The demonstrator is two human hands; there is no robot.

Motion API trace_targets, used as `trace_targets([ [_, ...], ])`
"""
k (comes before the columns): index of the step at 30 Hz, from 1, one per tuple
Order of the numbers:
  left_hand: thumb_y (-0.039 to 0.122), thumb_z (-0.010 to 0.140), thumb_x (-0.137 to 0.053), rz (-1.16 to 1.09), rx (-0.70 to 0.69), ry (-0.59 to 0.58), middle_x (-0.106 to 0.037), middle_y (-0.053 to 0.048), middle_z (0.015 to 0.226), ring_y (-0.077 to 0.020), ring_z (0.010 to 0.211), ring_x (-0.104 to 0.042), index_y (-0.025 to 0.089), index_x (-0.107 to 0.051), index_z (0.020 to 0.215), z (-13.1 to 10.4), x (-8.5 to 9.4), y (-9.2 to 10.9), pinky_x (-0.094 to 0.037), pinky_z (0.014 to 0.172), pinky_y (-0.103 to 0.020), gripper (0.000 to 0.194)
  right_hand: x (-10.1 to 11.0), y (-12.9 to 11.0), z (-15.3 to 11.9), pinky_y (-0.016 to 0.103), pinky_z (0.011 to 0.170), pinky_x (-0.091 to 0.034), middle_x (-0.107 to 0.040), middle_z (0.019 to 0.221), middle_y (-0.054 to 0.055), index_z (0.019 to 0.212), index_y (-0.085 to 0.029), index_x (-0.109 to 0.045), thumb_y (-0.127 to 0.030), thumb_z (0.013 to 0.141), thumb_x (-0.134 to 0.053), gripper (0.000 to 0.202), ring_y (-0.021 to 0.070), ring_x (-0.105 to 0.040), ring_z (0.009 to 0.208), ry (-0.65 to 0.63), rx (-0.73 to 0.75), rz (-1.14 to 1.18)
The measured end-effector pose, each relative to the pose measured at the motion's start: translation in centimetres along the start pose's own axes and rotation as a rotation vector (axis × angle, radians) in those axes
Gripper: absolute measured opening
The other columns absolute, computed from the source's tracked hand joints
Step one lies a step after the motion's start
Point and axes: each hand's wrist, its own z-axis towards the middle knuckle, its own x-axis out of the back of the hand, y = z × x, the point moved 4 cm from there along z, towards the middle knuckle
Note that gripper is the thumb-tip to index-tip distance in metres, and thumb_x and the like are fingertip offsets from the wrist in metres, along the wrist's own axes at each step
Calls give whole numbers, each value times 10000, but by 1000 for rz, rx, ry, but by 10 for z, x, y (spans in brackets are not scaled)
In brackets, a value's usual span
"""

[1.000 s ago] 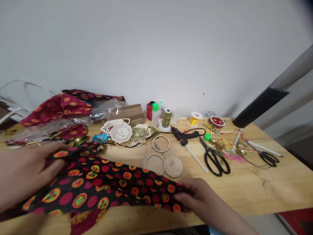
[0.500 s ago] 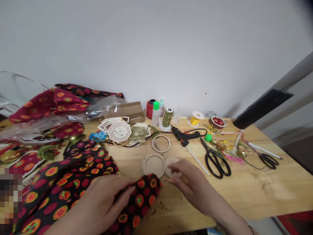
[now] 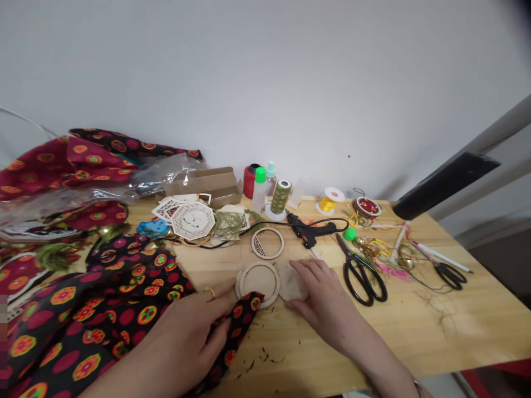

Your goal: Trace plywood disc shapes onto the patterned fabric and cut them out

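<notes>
My left hand point(image 3: 193, 329) holds a corner of black cloth point(image 3: 141, 315) patterned with red dots and orange-green flowers. Its index finger reaches to the left edge of a round pale wooden frame point(image 3: 260, 279) lying flat on the table. The cloth's pointed tip overlaps the frame's lower part. At the frame's right side, my right hand point(image 3: 326, 296) has thumb and fingers around a thin pale disc point(image 3: 292, 282), partly hidden by the fingers. Just beyond lies a wooden ring point(image 3: 267, 243) with a fretwork segment.
A black glue gun point(image 3: 309, 229) with its cable and black-handled scissors point(image 3: 360, 273) lie to the right. Behind stand a green thread spool point(image 3: 281, 198), a green-capped bottle point(image 3: 259, 190) and yellow thread point(image 3: 328, 203). Octagonal wooden cutouts point(image 3: 193, 220) are piled at left.
My left hand has drawn the cloth corner down and left, uncovering more of the frame, and its index finger now reaches the frame. My right hand's fingers have spread around the disc.
</notes>
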Motion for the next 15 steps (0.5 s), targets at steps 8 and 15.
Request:
trace_targets([
  [8,150,834,-413,16,-33,-64,-659,-12,1257,-201,940,-703,278,-659,1114,26,-8,17,-559,837,-320,394,17,18,1,507,868,-455,-602,1223,164,1297,-130,-493,-222,774,-685,565,337,-508,1104,126,16,-244],
  [15,328,878,-473,-201,110,124,-727,-9,1127,-190,1002,-684,249,-689,1040,14,17,0,-529,886,-269,282,35,8,-10,495,919,-429,-595,1208,160,1294,-133,-470,-304,823,-642,530,332,-487,1122,249,-9,-167],
])
